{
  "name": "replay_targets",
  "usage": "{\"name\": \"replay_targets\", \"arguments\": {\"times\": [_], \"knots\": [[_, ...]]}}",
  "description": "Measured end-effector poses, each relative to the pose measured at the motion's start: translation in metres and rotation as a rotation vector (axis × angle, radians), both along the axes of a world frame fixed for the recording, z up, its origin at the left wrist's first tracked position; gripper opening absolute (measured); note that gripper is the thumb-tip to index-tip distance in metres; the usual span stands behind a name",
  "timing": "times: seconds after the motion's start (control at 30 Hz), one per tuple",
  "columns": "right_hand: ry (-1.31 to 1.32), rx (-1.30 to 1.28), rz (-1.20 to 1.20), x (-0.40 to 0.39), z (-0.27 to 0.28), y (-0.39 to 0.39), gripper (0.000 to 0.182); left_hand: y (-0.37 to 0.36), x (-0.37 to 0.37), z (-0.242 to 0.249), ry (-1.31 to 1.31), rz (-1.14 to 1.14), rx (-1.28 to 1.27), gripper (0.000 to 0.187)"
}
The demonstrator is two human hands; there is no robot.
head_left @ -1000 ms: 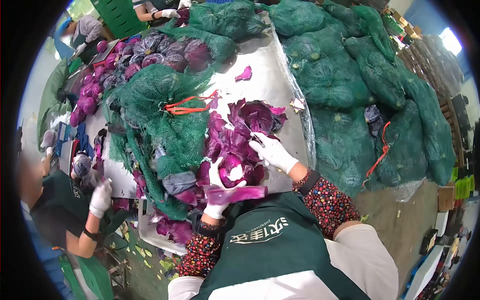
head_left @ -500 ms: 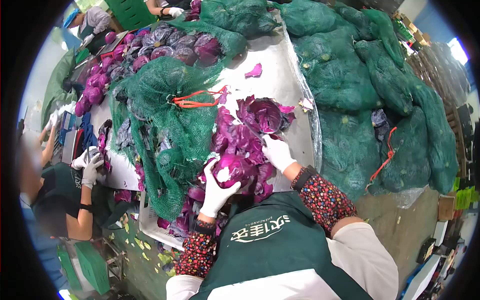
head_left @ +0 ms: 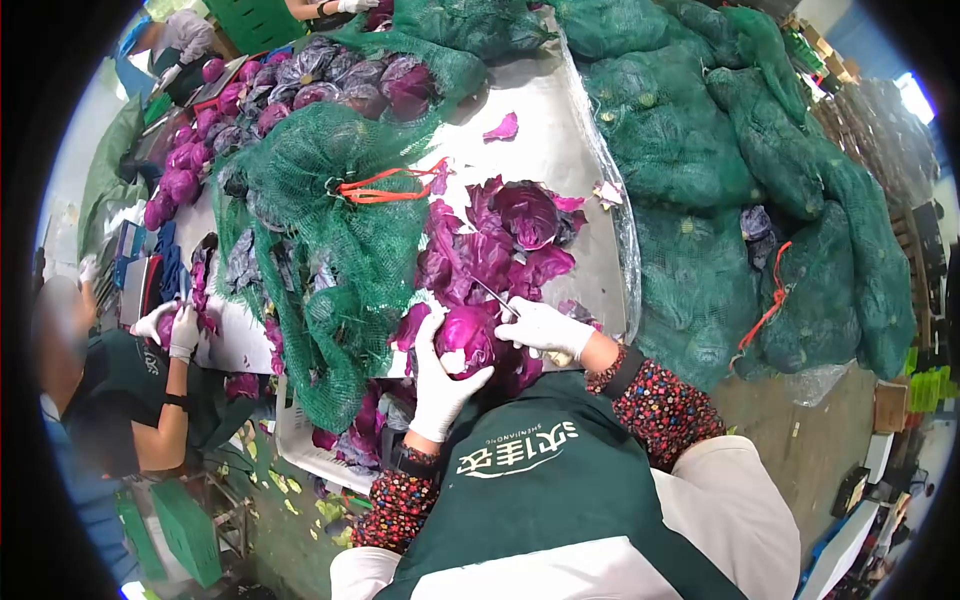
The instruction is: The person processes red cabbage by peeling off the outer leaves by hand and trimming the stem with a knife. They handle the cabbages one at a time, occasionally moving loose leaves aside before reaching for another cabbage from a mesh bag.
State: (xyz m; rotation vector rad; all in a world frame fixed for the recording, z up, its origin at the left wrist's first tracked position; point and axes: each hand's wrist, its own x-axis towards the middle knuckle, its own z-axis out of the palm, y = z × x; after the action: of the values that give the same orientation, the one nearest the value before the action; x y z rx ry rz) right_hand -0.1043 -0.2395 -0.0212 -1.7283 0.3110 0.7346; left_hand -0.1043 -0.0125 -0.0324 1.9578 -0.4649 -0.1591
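A white glove covers my left hand (head_left: 440, 382), whose thumb and fingers are wrapped round a red cabbage (head_left: 466, 338) near the table's front edge. My right hand (head_left: 545, 328), also gloved, grips a knife (head_left: 490, 292); its blade points up and left, above the cabbage, and the handle is mostly hidden in the fingers. Loose purple cabbage leaves (head_left: 480, 255) lie heaped just beyond both hands. A large cup-shaped leaf (head_left: 528, 215) rests at the far side of that heap.
A green mesh sack (head_left: 310, 180) with orange ties lies left of the leaves. Full green sacks (head_left: 660, 140) are stacked on the right. Below the table edge stands a white crate (head_left: 295, 440) with leaves. At left, a co-worker's gloved hands (head_left: 175, 328) hold a cabbage.
My right hand has moved down and toward me with the knife, whose blade now shows clearly. The cabbage in my left hand has turned and shows more purple surface.
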Motion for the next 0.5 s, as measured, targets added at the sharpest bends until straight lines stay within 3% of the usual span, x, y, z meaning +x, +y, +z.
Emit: {"name": "replay_targets", "arguments": {"times": [0.13, 0.23, 0.3, 0.4, 0.43, 0.5], "knots": [[-0.075, -0.219, 0.099, -0.008, 0.032, 0.005, 0.068, -0.008, -0.009, 0.007, 0.077, 0.088, -0.052, 0.11], [-0.236, -0.292, 0.101, -0.015, 0.019, 0.004, 0.058, -0.014, -0.014, 0.011, 0.029, 0.091, -0.013, 0.116], [-0.266, -0.273, 0.214, -0.019, 0.013, -0.003, 0.04, -0.019, -0.018, 0.001, -0.003, 0.055, 0.005, 0.116], [-0.233, -0.304, 0.085, -0.022, 0.012, -0.009, 0.031, -0.021, -0.013, 0.005, -0.037, 0.037, 0.035, 0.113], [-0.42, -0.491, 0.113, -0.023, -0.022, -0.013, 0.025, -0.017, -0.01, 0.001, 0.007, 0.062, -0.04, 0.109], [-0.278, -0.375, -0.01, -0.023, -0.016, -0.021, 0.024, -0.003, -0.001, 0.006, 0.115, 0.142, -0.082, 0.103]]}}
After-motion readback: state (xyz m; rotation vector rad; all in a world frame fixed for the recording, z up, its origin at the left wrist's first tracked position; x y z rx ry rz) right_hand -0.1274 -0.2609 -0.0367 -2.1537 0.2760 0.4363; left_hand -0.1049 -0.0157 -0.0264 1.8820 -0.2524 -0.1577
